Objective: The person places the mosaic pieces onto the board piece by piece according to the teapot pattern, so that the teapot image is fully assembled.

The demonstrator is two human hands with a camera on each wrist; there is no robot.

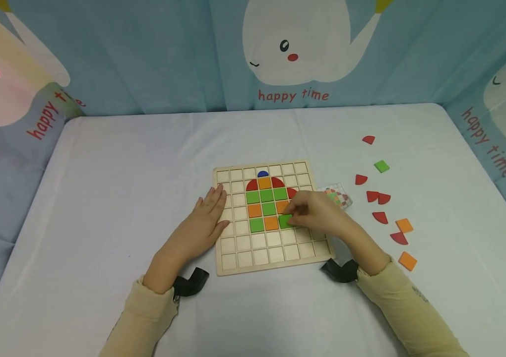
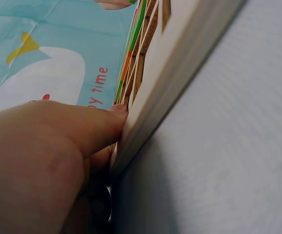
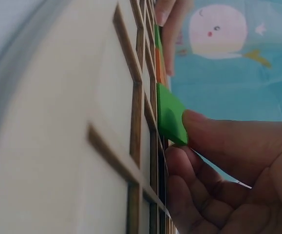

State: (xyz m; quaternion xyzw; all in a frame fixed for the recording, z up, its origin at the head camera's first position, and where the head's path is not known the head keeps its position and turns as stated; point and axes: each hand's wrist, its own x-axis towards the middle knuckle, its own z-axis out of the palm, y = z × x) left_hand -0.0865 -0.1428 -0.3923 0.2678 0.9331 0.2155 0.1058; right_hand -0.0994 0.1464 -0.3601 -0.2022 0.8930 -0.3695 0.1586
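Observation:
A square wooden grid board (image 1: 275,265) lies on the white table. My left hand (image 1: 196,227) rests along its left edge, fingers extended over the border, with the thumb (image 2: 99,124) on the rim in the left wrist view. Between thumb and fingertips my right hand (image 1: 320,212) pinches a green square tile (image 3: 170,114), which sits tilted at a cell in the lower row of the pattern. Left of that cell are an orange tile (image 1: 271,223) and a green tile (image 1: 257,224). Higher up sit more green and orange squares, red quarter-circles (image 1: 252,185) and a blue half-circle (image 1: 263,174).
A small pattern card (image 1: 340,194) lies right of the board, partly behind my right hand. Farther right, several red quarter-circles (image 1: 380,217), a loose green square (image 1: 381,166) and two orange squares (image 1: 408,261) are scattered. A blue printed curtain (image 1: 146,59) borders the table.

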